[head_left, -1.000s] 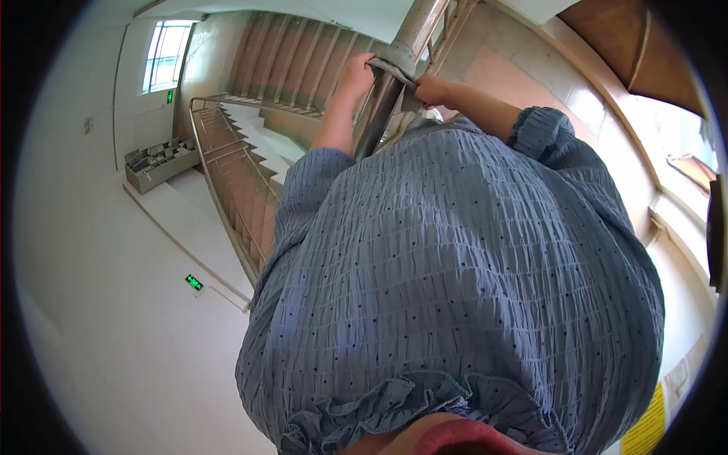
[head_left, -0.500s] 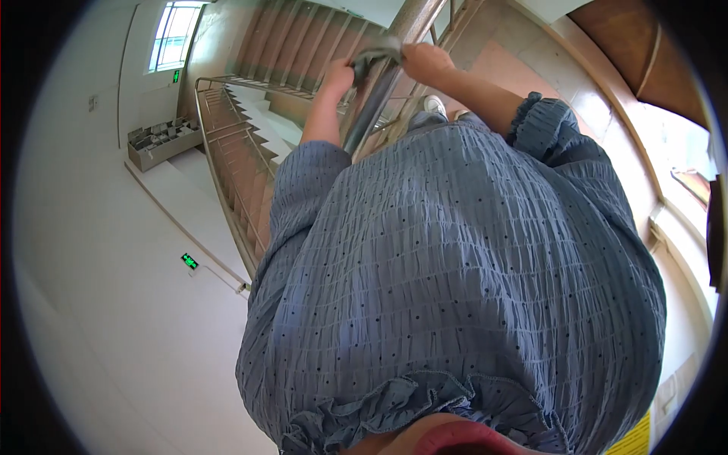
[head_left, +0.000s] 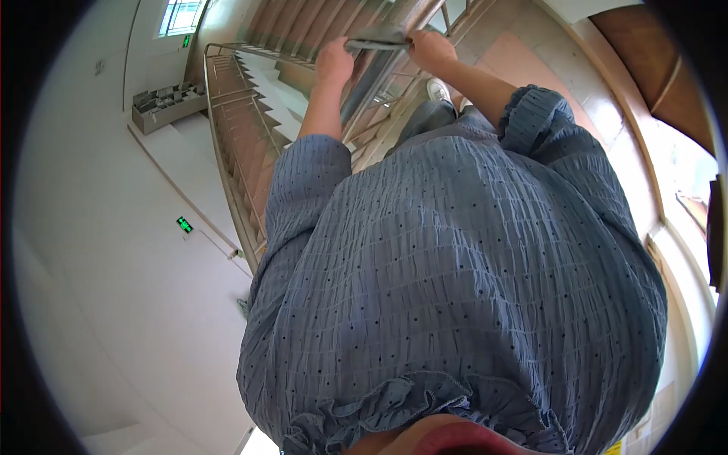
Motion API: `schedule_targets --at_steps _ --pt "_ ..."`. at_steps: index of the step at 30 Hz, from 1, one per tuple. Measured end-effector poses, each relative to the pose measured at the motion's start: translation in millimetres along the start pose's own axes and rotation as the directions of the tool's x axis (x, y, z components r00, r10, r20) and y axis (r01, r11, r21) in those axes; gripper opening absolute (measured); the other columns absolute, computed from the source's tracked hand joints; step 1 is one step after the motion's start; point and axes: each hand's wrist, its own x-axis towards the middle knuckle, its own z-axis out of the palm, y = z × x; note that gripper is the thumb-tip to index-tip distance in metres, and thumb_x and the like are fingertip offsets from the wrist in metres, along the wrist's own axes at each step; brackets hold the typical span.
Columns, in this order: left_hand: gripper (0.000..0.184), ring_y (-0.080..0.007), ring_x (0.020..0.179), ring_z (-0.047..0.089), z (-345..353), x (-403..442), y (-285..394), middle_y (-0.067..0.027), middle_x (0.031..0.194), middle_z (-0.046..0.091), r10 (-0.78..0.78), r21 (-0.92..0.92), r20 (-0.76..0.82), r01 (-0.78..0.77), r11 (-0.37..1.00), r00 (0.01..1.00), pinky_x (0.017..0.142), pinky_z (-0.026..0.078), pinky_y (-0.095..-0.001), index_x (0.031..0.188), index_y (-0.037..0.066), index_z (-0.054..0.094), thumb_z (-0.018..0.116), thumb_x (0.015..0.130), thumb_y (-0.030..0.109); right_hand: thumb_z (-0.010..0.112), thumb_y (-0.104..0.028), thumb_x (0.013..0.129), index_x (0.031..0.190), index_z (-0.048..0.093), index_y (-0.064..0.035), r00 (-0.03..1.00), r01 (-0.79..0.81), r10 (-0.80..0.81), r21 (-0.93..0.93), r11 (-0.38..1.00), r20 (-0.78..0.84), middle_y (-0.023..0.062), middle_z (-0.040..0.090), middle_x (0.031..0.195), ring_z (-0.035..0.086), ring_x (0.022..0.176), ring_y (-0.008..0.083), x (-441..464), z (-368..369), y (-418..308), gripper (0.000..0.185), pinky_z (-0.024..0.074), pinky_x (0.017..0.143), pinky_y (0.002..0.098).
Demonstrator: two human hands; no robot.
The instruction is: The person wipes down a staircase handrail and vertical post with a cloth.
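A grey cloth (head_left: 378, 36) is stretched between my two hands, across the thick metal handrail (head_left: 373, 85). My left hand (head_left: 334, 62) is closed on one end of it, to the left of the rail. The other end is gripped in my right hand (head_left: 431, 50), on the rail's right side. The cloth looks fairly taut and passes over the rail; whether it presses on the metal I cannot tell.
Stairs (head_left: 311, 26) with a second railing (head_left: 214, 106) lie beyond and left. A box-like planter (head_left: 168, 106) stands by the white wall (head_left: 83, 227). Below me are a tiled floor (head_left: 523, 72) and my shoe (head_left: 437, 89). Brown panelling (head_left: 644, 53) is at the right.
The cloth, bunched and blurred before, is now drawn straighter between my hands. My left hand has moved slightly up and left, my right slightly right. The view has shifted a little.
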Motion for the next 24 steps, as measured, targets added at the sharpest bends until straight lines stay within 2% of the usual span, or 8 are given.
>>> schedule_targets --at_steps 4,6,9,13,17,19,21,24 --pt "0.036 -0.0367 0.105 0.06 -3.6 8.0 10.3 -0.0181 0.112 0.064 0.093 0.034 -0.054 -0.091 0.995 0.994 0.09 0.047 -0.0449 0.115 0.012 0.065 0.049 0.082 0.008 0.055 -0.021 0.078 0.1 0.067 -0.0075 0.995 0.015 -0.01 0.057 0.998 -0.096 0.0217 0.065 0.102 0.063 0.095 0.0379 12.4 25.8 14.5 0.028 0.0501 0.086 0.0462" --pt "0.037 -0.0367 0.104 0.06 -1.2 11.2 14.9 -0.0175 0.112 0.065 0.038 0.079 0.114 -0.047 0.996 0.993 0.09 0.048 -0.0439 0.115 0.012 0.065 0.049 0.082 0.007 0.06 -0.018 0.078 0.101 0.068 -0.0081 0.987 0.139 -0.143 0.059 0.989 0.078 0.0175 0.067 0.103 0.064 0.097 0.0369 7.1 41.0 20.0 0.027 0.0513 0.084 0.0469" --pt "0.036 -0.0366 0.104 0.06 12.2 8.4 9.9 -0.0175 0.111 0.065 0.093 0.005 0.067 -0.094 0.996 0.993 0.089 0.048 -0.0438 0.114 0.011 0.065 0.049 0.082 0.008 0.059 -0.019 0.079 0.098 0.069 -0.008 0.973 0.174 -0.177 0.036 0.984 0.147 0.0169 0.067 0.103 0.064 0.097 0.0365 -5.1 42.3 25.0 0.024 0.0514 0.084 0.0462" --pt "0.036 -0.0367 0.105 0.06 21.0 23.3 20.3 -0.0177 0.112 0.064 0.168 -0.092 0.003 -0.167 0.982 0.986 0.089 0.048 -0.044 0.113 0.011 0.065 0.048 0.082 0.008 0.057 -0.018 0.082 0.101 0.068 -0.0088 0.997 -0.059 0.063 0.068 0.996 -0.046 0.0177 0.067 0.104 0.064 0.097 0.0367 10.8 15.1 42.7 0.024 0.0517 0.085 0.0462" --pt "0.036 -0.0376 0.103 0.06 26.2 28.9 56.3 -0.0185 0.111 0.065 0.246 -0.124 -0.026 -0.247 0.961 0.969 0.088 0.048 -0.0436 0.112 0.01 0.066 0.048 0.081 0.005 0.056 -0.015 0.083 0.105 0.066 -0.0046 0.988 -0.091 0.098 0.059 0.994 -0.118 0.0208 0.066 0.104 0.063 0.102 0.0359 12.5 15.3 64.3 0.026 0.0513 0.087 0.0467" --pt "0.036 -0.0376 0.102 0.061 33.1 30.6 67.4 -0.0185 0.108 0.066 0.284 -0.172 -0.012 -0.282 0.944 0.959 0.088 0.048 -0.0434 0.111 0.01 0.067 0.048 0.081 0.003 0.056 -0.014 0.082 0.104 0.067 -0.0029 0.989 -0.137 0.139 0.044 0.99 -0.045 0.0217 0.066 0.104 0.062 0.104 0.0357 2.2 11.7 63.0 0.027 0.051 0.087 0.0463" --pt "0.036 -0.0373 0.101 0.061 34.8 26.8 78.9 -0.0183 0.107 0.066 0.306 -0.155 -0.023 -0.306 0.939 0.952 0.088 0.049 -0.0433 0.11 0.01 0.067 0.048 0.081 0.003 0.055 -0.013 0.079 0.103 0.068 -0.0005 0.985 -0.169 0.149 0.298 0.939 0.091 0.0238 0.066 0.103 0.062 0.101 0.038 -7.9 13.0 61.7 0.03 0.0503 0.085 0.0459" --pt "0.034 -0.0368 0.1 0.062 25.0 20.3 94.6 -0.0178 0.105 0.067 0.34 -0.144 -0.047 -0.344 0.928 0.939 0.087 0.049 -0.0434 0.109 0.009 0.067 0.049 0.081 0.003 0.056 -0.014 0.078 0.099 0.066 0.0016 0.946 -0.3 0.19 0.485 0.822 0.264 0.0166 0.066 0.092 0.066 0.082 0.0282 -18.6 15.8 63.4 0.028 0.0545 0.067 0.0378"
